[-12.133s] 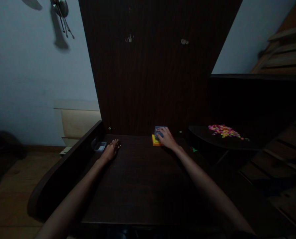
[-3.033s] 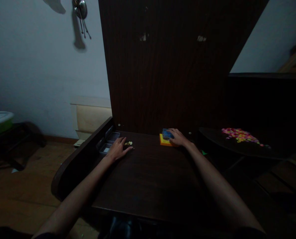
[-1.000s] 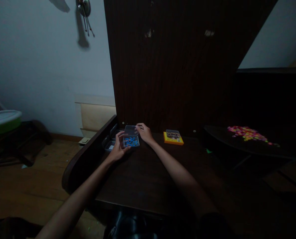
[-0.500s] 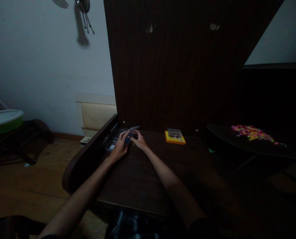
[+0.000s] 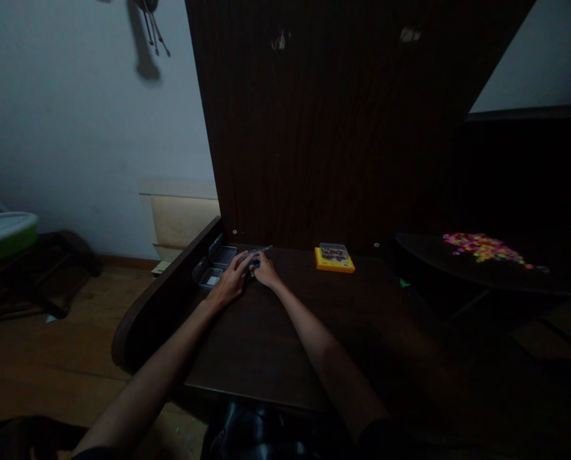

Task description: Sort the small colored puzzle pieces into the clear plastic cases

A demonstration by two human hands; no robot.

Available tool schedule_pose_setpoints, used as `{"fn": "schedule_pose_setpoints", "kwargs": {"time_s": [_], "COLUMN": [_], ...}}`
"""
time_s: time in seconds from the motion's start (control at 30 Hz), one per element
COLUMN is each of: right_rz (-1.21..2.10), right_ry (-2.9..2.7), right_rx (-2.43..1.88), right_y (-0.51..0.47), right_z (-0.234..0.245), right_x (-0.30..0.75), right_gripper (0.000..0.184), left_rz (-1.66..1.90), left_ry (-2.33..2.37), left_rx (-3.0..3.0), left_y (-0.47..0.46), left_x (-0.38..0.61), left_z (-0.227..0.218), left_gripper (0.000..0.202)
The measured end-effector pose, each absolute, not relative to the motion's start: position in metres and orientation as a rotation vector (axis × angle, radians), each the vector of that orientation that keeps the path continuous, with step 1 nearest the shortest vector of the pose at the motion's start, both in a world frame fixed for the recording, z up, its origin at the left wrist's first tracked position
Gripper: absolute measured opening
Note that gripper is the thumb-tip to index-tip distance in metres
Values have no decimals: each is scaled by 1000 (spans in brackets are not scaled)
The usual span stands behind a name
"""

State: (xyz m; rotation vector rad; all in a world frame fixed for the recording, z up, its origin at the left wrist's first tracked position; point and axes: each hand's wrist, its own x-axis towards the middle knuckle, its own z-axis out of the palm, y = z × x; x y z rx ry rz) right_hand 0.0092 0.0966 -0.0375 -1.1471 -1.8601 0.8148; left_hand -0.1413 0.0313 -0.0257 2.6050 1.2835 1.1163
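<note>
The left hand [image 5: 230,283] and the right hand [image 5: 266,272] meet over a clear, flat plastic case [image 5: 265,250] at the far left part of a dark brown wooden desk [image 5: 270,345]. The left hand is bent around the case's left side, holding it, with the fingers reaching over the top. The right hand is drawn in narrow at the case's right side, fingers curled — whether it grips anything, I cannot tell. A bit of bright blue [image 5: 255,262] shows between the two hands; the rest of the case is mostly hidden.

Just left of the left hand, two open boxes of clear plastic lie one beyond the other, their lids raised along the desk's dark side panel [image 5: 141,313]. The far box [image 5: 224,256] is the larger looking; the near box [image 5: 206,282] holds a small white piece [image 5: 213,280].

Well to the right, near the tall dark back panel [image 5: 314,140], a flat yellow box [image 5: 334,266] carries a clear case with dark contents [image 5: 333,251]. Farther right, small pink, yellow and orange pieces [image 5: 484,248] lie heaped on a dark curved shelf [image 5: 426,268] — some trailing off to the right.
</note>
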Motion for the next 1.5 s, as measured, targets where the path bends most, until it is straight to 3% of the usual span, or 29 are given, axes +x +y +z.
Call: {"fn": "schedule_pose_setpoints", "kwargs": {"time_s": [0.13, 0.33, 0.53, 0.7, 0.97, 1.4, 1.5], "right_rz": [812, 833, 831, 848, 820, 794, 760], "right_ry": [-1856, -1849, -1834, -1821, -1826, -1913, -1993], "right_rx": [-1150, -1147, -1144, -1110, -1092, -1079, -1057], "right_y": [97, 96, 100, 100, 98, 106, 101], "right_z": [-39, -42, -40, -39, -39, -39, -38], "right_x": [10, 11, 10, 9, 10, 12, 10], "right_gripper": [28, 41, 28, 30, 21, 37, 33], "left_rz": [1076, 980, 942, 1020, 789, 992, 1090], "left_ry": [1288, 1296, 1252, 1232, 1190, 1289, 1384], "left_rx": [2645, 2698, 2671, 2620, 2725, 2822, 2769], "left_y": [32, 31, 22, 19, 27, 45, 51], "left_x": [-145, -145, -145, -147, -148, -168, -171], "left_z": [-27, -27, -10, 9, 16, 49, 50], "left_gripper": [72, 71, 69, 71, 66, 52, 48]}}
